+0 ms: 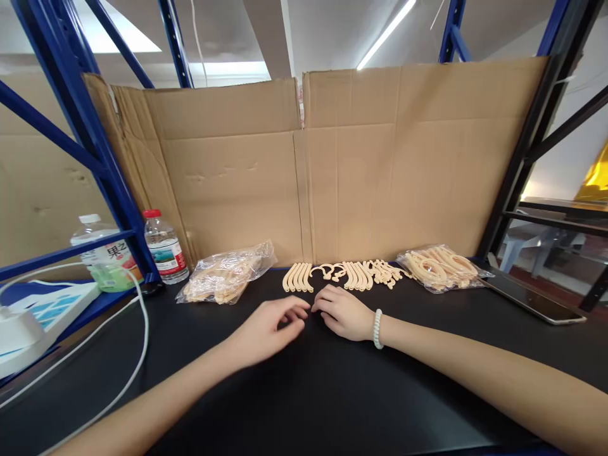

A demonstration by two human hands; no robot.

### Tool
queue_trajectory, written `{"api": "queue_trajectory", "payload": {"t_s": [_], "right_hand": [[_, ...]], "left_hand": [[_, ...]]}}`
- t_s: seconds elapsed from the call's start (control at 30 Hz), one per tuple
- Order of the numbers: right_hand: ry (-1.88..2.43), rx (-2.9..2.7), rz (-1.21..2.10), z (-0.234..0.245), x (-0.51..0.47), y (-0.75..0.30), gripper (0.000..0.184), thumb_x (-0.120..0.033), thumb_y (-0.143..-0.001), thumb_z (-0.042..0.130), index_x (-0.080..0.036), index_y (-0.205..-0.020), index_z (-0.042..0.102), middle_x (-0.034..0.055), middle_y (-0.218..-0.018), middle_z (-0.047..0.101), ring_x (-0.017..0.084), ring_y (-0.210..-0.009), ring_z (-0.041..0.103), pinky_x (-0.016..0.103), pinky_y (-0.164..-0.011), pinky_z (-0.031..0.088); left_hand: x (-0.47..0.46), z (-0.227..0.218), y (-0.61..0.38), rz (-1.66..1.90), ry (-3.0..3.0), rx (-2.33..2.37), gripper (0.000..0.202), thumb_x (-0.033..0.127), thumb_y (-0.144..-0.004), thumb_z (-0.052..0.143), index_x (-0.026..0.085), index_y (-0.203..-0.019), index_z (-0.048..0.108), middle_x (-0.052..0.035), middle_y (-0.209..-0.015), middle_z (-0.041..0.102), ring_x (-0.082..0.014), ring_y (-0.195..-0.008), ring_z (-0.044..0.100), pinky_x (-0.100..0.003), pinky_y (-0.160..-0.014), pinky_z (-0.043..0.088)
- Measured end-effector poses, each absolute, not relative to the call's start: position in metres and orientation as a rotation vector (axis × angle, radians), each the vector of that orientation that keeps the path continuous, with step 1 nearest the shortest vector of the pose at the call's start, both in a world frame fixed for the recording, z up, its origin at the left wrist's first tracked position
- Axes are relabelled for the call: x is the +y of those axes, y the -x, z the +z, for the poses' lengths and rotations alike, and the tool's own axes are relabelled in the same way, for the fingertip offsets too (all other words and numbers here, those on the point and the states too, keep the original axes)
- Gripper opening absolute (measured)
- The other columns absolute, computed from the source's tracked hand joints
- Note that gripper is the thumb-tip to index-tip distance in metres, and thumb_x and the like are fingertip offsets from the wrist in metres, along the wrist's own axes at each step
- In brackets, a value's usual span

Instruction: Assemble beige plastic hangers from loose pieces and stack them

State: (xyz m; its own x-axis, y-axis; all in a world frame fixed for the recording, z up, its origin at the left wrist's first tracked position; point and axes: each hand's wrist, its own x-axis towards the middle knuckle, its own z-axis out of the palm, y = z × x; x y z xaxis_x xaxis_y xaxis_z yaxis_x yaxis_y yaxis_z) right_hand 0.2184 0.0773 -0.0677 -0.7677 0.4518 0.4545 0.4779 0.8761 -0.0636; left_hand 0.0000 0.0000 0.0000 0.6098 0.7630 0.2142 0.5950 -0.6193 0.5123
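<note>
My left hand hovers just above or rests on the black table, its fingers bent and the thumb apart from them. Nothing shows in it. My right hand, with a pale coiled band on the wrist, lies close beside it, fingers loosely curved and tips nearly meeting the left ones. No held thing is visible there. Just beyond my hands lies a row of cream curved pieces. Right of it are arched pieces, another row of curved pieces and a pile of small knobbed pieces.
Clear plastic bags of cream parts lie left and right. A red-capped water bottle, a juice bottle and a power strip with white cables stand left. A phone lies right. Cardboard walls the back.
</note>
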Motion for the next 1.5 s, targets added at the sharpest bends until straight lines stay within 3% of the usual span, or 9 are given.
{"api": "queue_trajectory", "payload": {"t_s": [0.07, 0.13, 0.23, 0.33, 0.5, 0.63, 0.97, 1.3, 1.5], "right_hand": [[0.750, -2.562, -0.143, -0.066, 0.079, -0.217, 0.024, -0.005, -0.088, 0.050, -0.014, -0.104, 0.064, 0.0090, -0.104, 0.062, 0.024, -0.099, 0.051, 0.038, -0.087, 0.044], [0.824, -2.549, -0.210, -0.065, 0.080, -0.216, 0.025, -0.004, -0.088, 0.049, -0.014, -0.105, 0.064, 0.0102, -0.106, 0.061, 0.026, -0.103, 0.050, 0.041, -0.090, 0.042], [0.947, -2.525, -0.294, -0.064, 0.083, -0.215, 0.025, -0.004, -0.087, 0.049, -0.014, -0.106, 0.064, 0.0118, -0.109, 0.060, 0.027, -0.108, 0.049, 0.042, -0.094, 0.041], [1.104, -2.464, -0.342, -0.067, 0.088, -0.213, 0.027, -0.005, -0.088, 0.048, -0.012, -0.109, 0.064, 0.0133, -0.113, 0.058, 0.028, -0.113, 0.048, 0.042, -0.097, 0.040], [1.309, -2.410, -0.377, -0.071, 0.100, -0.210, 0.037, -0.005, -0.088, 0.048, -0.013, -0.122, 0.060, 0.0169, -0.137, 0.047, 0.031, -0.127, 0.041, 0.045, -0.103, 0.037], [1.375, -2.462, -0.415, -0.069, 0.108, -0.205, 0.041, -0.006, -0.090, 0.046, -0.016, -0.128, 0.058, 0.0164, -0.146, 0.041, 0.034, -0.126, 0.044, 0.049, -0.101, 0.038], [1.318, -2.545, -0.497, -0.067, 0.115, -0.198, 0.029, -0.005, -0.093, 0.044, -0.015, -0.110, 0.065, 0.0144, -0.123, 0.061, 0.031, -0.107, 0.054, 0.048, -0.092, 0.043], [1.075, -2.382, -0.267, -0.074, 0.117, -0.210, 0.041, 0.005, -0.085, 0.042, -0.011, -0.116, 0.064, 0.0162, -0.124, 0.059, 0.026, -0.120, 0.049, 0.044, -0.106, 0.042], [0.947, -2.052, -0.063, -0.071, 0.104, -0.223, 0.044, -0.004, -0.090, 0.034, -0.019, -0.121, 0.062, 0.0119, -0.124, 0.059, 0.025, -0.118, 0.053, 0.048, -0.105, 0.042]], "left_hand": [[0.036, -0.012, 0.008, 0.695, -2.480, 1.321, 0.024, 0.021, -0.084, 0.054, 0.020, -0.104, 0.066, -0.0034, -0.097, 0.073, -0.0180, -0.081, 0.069, -0.029, -0.073, 0.056], [0.068, -0.029, 0.014, 0.782, -2.489, 1.448, 0.024, 0.018, -0.081, 0.050, 0.016, -0.101, 0.064, -0.0086, -0.099, 0.072, -0.0217, -0.078, 0.069, -0.037, -0.076, 0.056], [0.102, -0.049, 0.020, 0.920, -2.549, 1.521, 0.031, 0.018, -0.081, 0.047, 0.015, -0.110, 0.060, -0.0141, -0.113, 0.066, -0.0293, -0.106, 0.063, -0.047, -0.096, 0.048], [0.117, -0.060, 0.025, 0.946, -2.604, 1.503, 0.036, 0.017, -0.081, 0.050, 0.016, -0.116, 0.057, -0.0138, -0.123, 0.063, -0.0302, -0.117, 0.058, -0.047, -0.103, 0.044], [0.119, -0.068, 0.030, 0.898, -2.637, 1.502, 0.034, 0.015, -0.085, 0.044, 0.015, -0.117, 0.058, -0.0146, -0.116, 0.067, -0.0292, -0.105, 0.065, -0.045, -0.093, 0.051], [0.117, -0.070, 0.029, 0.915, -2.647, 1.516, 0.031, 0.011, -0.085, 0.044, 0.016, -0.110, 0.061, -0.0126, -0.109, 0.069, -0.0286, -0.102, 0.065, -0.044, -0.090, 0.051], [0.115, -0.068, 0.028, 0.975, -2.675, 1.489, 0.014, 0.013, -0.085, 0.051, 0.020, -0.090, 0.063, -0.0058, -0.092, 0.067, -0.0240, -0.089, 0.062, -0.037, -0.082, 0.051], [0.113, -0.066, 0.027, 0.952, -2.628, 1.484, 0.014, 0.015, -0.089, 0.047, 0.020, -0.083, 0.058, -0.0051, -0.091, 0.060, -0.0213, -0.087, 0.062, -0.034, -0.082, 0.050], [0.101, -0.060, 0.025, 1.010, -2.522, 1.575, 0.015, 0.023, -0.095, 0.040, 0.022, -0.093, 0.055, -0.0046, -0.097, 0.064, -0.0209, -0.078, 0.063, -0.033, -0.073, 0.049]]}}
